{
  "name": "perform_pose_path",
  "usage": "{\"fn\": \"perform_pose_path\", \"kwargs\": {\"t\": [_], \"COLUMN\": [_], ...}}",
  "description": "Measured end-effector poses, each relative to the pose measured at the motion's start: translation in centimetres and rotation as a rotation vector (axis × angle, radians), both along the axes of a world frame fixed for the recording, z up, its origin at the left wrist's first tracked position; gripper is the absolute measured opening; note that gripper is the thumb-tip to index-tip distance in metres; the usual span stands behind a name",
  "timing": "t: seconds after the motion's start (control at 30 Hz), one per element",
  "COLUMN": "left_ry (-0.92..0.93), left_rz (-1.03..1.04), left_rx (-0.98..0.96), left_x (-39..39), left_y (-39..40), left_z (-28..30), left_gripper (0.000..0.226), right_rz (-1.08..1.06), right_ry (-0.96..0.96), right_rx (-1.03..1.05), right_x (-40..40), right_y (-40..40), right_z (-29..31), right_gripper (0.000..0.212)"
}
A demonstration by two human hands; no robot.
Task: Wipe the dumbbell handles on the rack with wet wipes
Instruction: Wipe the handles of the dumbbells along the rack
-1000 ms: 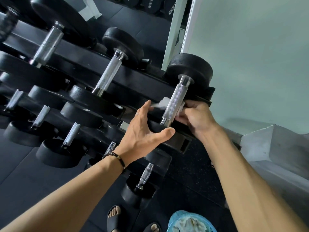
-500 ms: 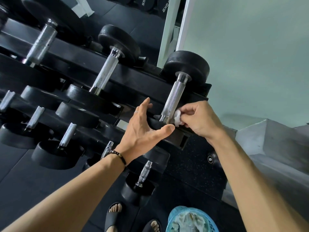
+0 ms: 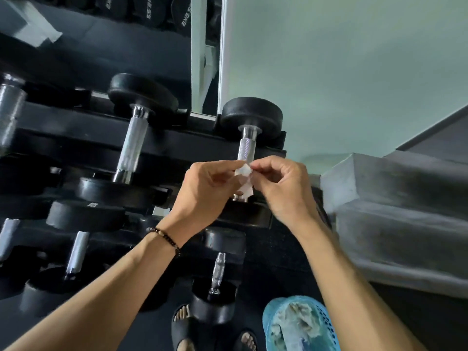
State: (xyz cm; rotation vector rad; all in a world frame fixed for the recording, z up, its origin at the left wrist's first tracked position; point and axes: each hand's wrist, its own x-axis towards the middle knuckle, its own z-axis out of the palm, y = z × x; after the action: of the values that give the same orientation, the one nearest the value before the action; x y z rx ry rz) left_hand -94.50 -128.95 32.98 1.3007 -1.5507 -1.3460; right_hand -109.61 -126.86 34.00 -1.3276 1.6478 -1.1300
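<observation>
A small white wet wipe [image 3: 243,178] hangs between both hands, just in front of the lower part of a knurled steel dumbbell handle [image 3: 246,148]. My left hand [image 3: 202,191] pinches the wipe's top edge from the left. My right hand [image 3: 281,186] pinches it from the right. That dumbbell [image 3: 252,117] is the rightmost on the top tier of the black rack [image 3: 83,138]. Another top-tier handle [image 3: 131,148] lies to its left. Lower tiers hold several smaller dumbbells.
A blue perforated basket [image 3: 326,323] holding crumpled used wipes stands on the dark floor at the lower right, next to my sandalled feet [image 3: 184,328]. A grey concrete ledge [image 3: 395,198] runs along the right. A pale green wall rises behind the rack's end.
My right hand drew the wipe off the handle. My left hand left the rack's edge and came up to pinch the wipe too. The view swung left and down.
</observation>
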Motion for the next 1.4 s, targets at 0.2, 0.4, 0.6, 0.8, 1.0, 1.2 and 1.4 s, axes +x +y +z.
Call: {"fn": "perform_pose_path", "kwargs": {"t": [0.2, 0.4, 0.6, 0.8, 1.0, 1.2, 1.4], "left_ry": [-0.034, -0.191, -0.23, -0.201, -0.371, -0.347, -0.43], "left_rz": [0.25, 0.199, 0.117, 0.239, 0.04, 0.065, -0.072], "left_rx": [-0.092, -0.204, -0.224, -0.106, -0.052, -0.041, 0.022], "left_x": [-0.3, -3.5, -2.5, -4.3, -1.1, -1.7, -0.2], "left_y": [-4.6, -6.9, -5.2, -6.8, -2.7, -4.2, -2.6], "left_z": [-1.3, -2.4, -1.7, -0.6, -1.5, -0.9, -0.9], "left_gripper": [0.013, 0.024, 0.004, 0.009, 0.009, 0.012, 0.016], "right_rz": [-0.211, -0.245, -0.259, -0.266, -0.271, -0.288, -0.309], "right_ry": [0.058, -0.02, -0.061, -0.04, -0.051, -0.054, -0.067], "right_rx": [0.142, 0.195, 0.24, 0.233, 0.3, 0.301, 0.308], "right_x": [0.2, 1.9, 1.7, 1.7, 1.5, 2.3, 2.7], "right_y": [1.1, 2.2, 2.5, 2.7, 3.0, 3.3, 3.5], "right_z": [-2.3, -4.0, -4.2, -4.3, -5.2, -5.4, -5.3], "right_gripper": [0.017, 0.023, 0.022, 0.022, 0.03, 0.033, 0.034]}}
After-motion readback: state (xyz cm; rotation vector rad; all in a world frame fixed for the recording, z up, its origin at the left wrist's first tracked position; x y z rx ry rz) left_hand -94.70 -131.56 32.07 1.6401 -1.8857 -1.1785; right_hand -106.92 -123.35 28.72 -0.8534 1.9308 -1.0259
